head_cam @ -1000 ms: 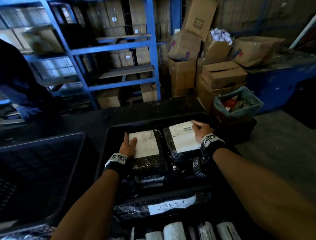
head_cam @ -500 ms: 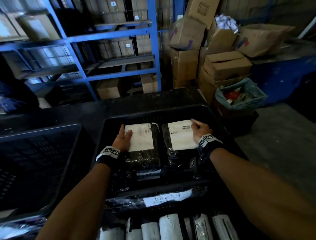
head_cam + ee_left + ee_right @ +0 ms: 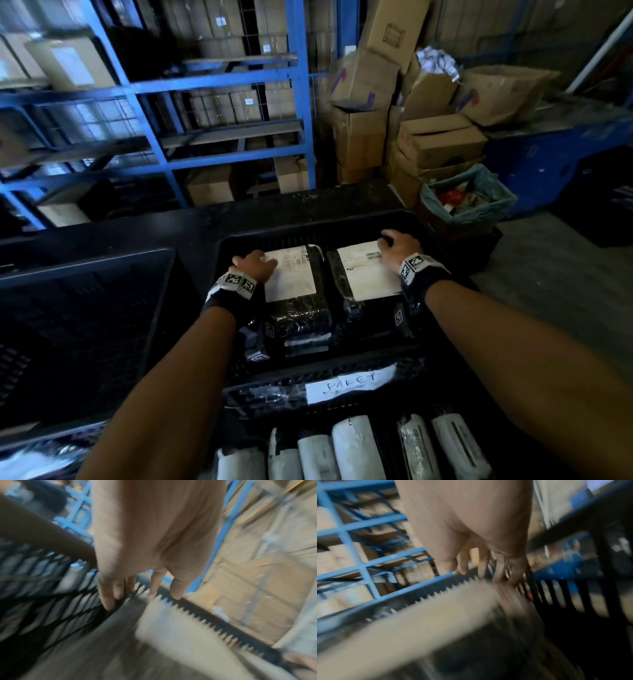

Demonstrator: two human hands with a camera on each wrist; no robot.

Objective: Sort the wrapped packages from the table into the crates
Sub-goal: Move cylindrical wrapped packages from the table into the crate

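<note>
Blue steel shelving (image 3: 233, 78) loaded with cardboard cartons fills the back of the storeroom, with more stacked cardboard boxes (image 3: 438, 137) to its right and a bag-lined bin (image 3: 469, 195) of scraps beside them. In front stands a dark table (image 3: 164, 226) carrying two black slatted crates.

Inside the right-hand crate (image 3: 308, 236), two wrapped packages lie flat side by side, each in black film with a white shipping label facing up. Both run with their long axis away from the person, label ends toward the crate's far wall. The left package (image 3: 294, 284) and the right package (image 3: 366, 274) sit just beside each other, nearly touching, on top of other dark wrapped parcels lower in the crate. A handwritten paper tag (image 3: 349, 382) is fixed to the crate's near wall.

The left hand (image 3: 255, 265) is at the far left corner of the left package, fingers reaching down along its outer edge by the crate's mesh wall. The right hand (image 3: 397, 245) is at the far right corner of the right package, fingers likewise bent down over the edge. Both wrist views are blurred, so I cannot tell whether either hand truly clasps its package or only rests against it.

The left-hand crate (image 3: 85, 308) looks dark inside; its contents cannot be made out. Nearest the person, a row of white-labelled wrapped packages (image 3: 352, 448) stands on edge.
</note>
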